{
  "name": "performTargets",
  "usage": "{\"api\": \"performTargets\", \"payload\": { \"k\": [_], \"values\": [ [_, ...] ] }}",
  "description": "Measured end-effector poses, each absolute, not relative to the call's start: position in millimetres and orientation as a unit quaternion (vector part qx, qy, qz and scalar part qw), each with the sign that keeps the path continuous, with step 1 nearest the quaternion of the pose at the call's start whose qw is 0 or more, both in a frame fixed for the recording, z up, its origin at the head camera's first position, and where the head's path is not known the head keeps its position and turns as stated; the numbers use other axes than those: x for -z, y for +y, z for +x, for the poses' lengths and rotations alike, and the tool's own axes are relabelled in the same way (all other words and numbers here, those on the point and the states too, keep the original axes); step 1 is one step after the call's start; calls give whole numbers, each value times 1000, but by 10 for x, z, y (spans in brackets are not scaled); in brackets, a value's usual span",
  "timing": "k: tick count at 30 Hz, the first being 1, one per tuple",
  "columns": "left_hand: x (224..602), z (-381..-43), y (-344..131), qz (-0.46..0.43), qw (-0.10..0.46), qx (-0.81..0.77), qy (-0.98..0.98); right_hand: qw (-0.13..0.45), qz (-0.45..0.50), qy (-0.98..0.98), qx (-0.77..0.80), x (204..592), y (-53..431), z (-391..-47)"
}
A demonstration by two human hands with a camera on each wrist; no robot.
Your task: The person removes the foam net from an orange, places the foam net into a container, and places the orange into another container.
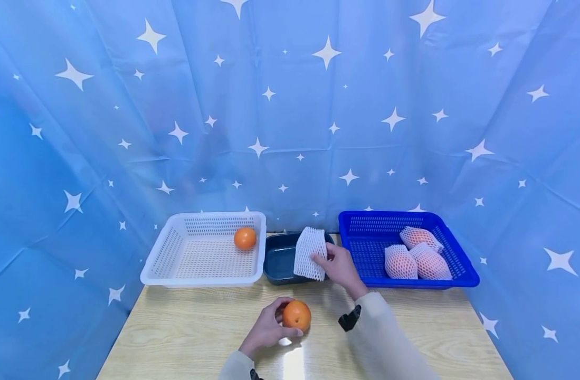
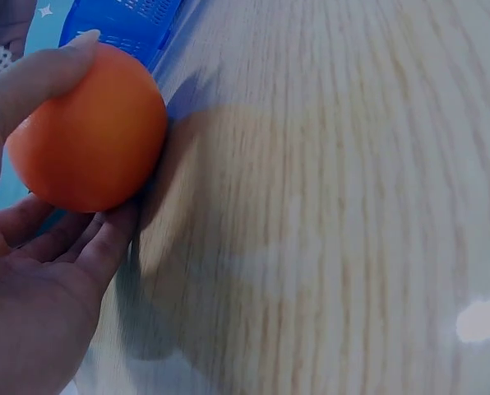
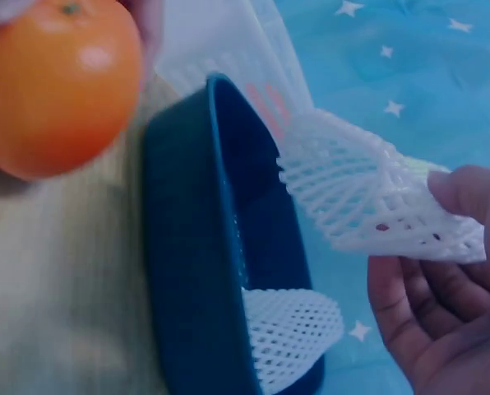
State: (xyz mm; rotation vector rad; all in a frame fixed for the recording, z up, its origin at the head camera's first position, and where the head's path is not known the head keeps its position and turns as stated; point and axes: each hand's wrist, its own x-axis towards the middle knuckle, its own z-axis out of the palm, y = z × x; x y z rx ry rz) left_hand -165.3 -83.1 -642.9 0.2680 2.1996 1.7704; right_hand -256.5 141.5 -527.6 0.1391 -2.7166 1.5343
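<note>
My left hand grips an orange low at the front of the table, thumb on one side and fingers on the other. In the left wrist view the thumb lies over the orange and the fingers curl beneath it. Between thumb and fingers, my right hand pinches a white foam net sleeve, flat and with no fruit in it. That sleeve hangs over the dark teal dish. A second foam net pokes over the dish's rim in the right wrist view.
To the left, a white basket holds one orange. The blue basket at the right contains three net-wrapped fruits. A blue star-patterned curtain hangs close behind the wooden table.
</note>
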Motion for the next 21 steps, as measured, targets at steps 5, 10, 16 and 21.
{"api": "performTargets", "payload": {
  "k": [5,10,16,21],
  "values": [
    [6435,-1657,-840,91,153,-617,767,-47,26,-878,-476,5267,1357,-2874],
    [6440,-1659,-833,91,152,-617,767,-73,44,-898,-432,5347,1307,-3115],
    [6436,-1651,-826,87,154,-622,763,-98,69,-914,-387,5480,1252,-3272],
    [6412,-1645,-834,80,160,-621,763,-105,79,-929,-345,5628,1198,-3342]
  ]
}}
